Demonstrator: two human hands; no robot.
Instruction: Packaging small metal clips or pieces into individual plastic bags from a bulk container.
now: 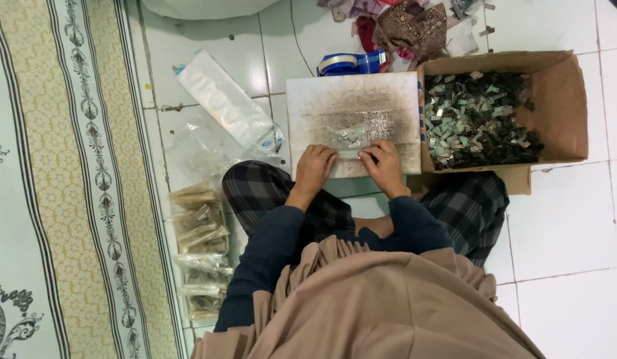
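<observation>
From the head camera, you press both hands down on a small clear bag [349, 137] lying on a white board [308, 100]. Your left hand [314, 167] and right hand [384, 164] bend their fingers onto the bag's near edge, pinching it. A cardboard box [566, 100] of little pieces sits just beside the board.

Head camera, straight down, fairly near

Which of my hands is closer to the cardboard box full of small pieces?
Right. Your right hand rests on the white board at the edge beside the cardboard box. Your left hand sits farther from it, on the other side of the small clear bag.
</observation>
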